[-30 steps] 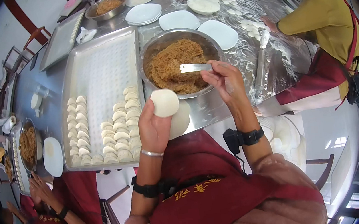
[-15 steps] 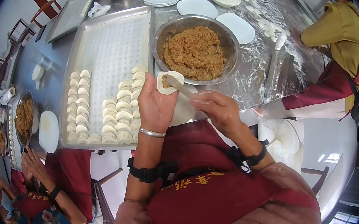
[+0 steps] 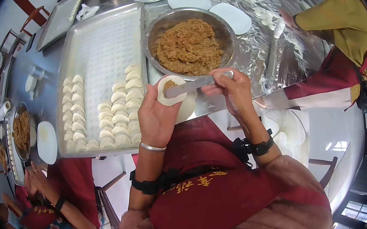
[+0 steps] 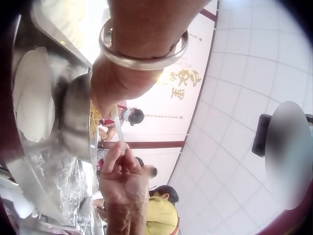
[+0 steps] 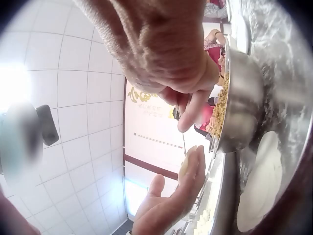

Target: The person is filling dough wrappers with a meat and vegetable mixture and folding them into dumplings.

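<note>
On the fingers of my left hand (image 3: 158, 123) lies a round dough wrapper (image 3: 173, 100), with a small dab of brown filling (image 3: 169, 85) at its middle. The right wrist view has the left thumb standing apart from the wrapper (image 5: 184, 169). My right hand (image 3: 237, 90) pinches one end of a flat metal spatula (image 3: 196, 84) between thumb and fingers; its other end overlaps the filling on the wrapper. Just beyond both hands is a steel bowl (image 3: 231, 47) heaped with filling (image 3: 188, 45). Pale wrappers (image 3: 188, 108) lie at the table edge, partly behind the left hand.
To the left, a large metal tray (image 3: 101, 37) carries rows of folded dumplings (image 3: 120, 117). White plates (image 3: 231, 18) stand behind the bowl. A rolling-pin-like tool (image 3: 276, 48) lies on the floury right side. People work at left and right; one wears a yellow top (image 3: 336, 13).
The spatula has gone from over the bowl to the wrapper, and a dab of filling now lies there. In the last half second the right hand has risen and turned, leaving the spatula nearly level.
</note>
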Demonstrator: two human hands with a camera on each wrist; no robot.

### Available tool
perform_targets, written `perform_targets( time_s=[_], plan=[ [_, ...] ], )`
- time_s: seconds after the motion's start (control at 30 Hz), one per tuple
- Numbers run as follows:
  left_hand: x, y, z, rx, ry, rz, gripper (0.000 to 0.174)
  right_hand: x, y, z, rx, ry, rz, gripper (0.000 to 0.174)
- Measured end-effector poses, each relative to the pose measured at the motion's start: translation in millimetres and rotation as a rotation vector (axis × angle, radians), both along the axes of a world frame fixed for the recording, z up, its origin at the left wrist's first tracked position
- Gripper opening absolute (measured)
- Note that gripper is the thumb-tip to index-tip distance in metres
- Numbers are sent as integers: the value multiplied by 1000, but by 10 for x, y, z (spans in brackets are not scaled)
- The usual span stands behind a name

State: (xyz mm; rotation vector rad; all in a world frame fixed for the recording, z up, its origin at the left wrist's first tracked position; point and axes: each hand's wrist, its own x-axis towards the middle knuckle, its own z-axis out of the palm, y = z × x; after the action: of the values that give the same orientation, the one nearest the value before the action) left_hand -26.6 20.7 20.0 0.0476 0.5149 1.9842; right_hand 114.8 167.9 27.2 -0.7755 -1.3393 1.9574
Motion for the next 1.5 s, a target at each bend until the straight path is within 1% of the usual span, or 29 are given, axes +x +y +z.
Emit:
perform_targets(
  time_s=[0.1,0.2,0.3,0.33,0.43,0.63,0.73,0.83,0.93,1.03,1.13,1.23,1.33,1.43,1.5],
  plan=[
    [-18,-24,-115,7,-4,4,52,36,5,76,21,-23,-28,23],
    [-42,-36,-122,-4,-26,22,50,128,222,126,126,64,-176,19],
    [-44,-45,-137,-9,-57,38,51,144,454,136,332,-11,-387,20],
    [-38,-38,-160,-11,-61,37,51,121,528,81,362,-23,-452,21],
    [-15,-32,-159,-29,-58,36,51,58,664,-49,425,-48,-505,20],
    [-15,-32,-162,-44,-54,40,50,-123,670,-73,326,-97,-476,19],
    [-7,-32,-156,-53,-39,44,48,-186,686,-137,263,-43,-453,19],
    [-4,-24,-171,-54,-37,47,46,-196,663,-117,150,-18,-472,20],
    [-5,-19,-168,-52,-31,50,46,-158,689,-154,-12,64,-511,21],
    [-1,-13,-142,-44,-35,46,47,-112,729,-236,-89,150,-512,21],
    [10,-7,-120,-30,-37,45,47,-79,710,-206,-143,205,-519,20],
    [6,-3,-132,-20,-43,42,47,-89,684,-195,28,105,-567,24],
    [7,-1,-142,-41,-45,49,46,-123,656,-208,194,53,-577,23],
    [6,5,-150,-56,-40,57,46,-169,614,-263,287,83,-501,23],
    [5,10,-157,-60,-39,60,45,-225,564,-268,253,105,-480,22]
  ],
)
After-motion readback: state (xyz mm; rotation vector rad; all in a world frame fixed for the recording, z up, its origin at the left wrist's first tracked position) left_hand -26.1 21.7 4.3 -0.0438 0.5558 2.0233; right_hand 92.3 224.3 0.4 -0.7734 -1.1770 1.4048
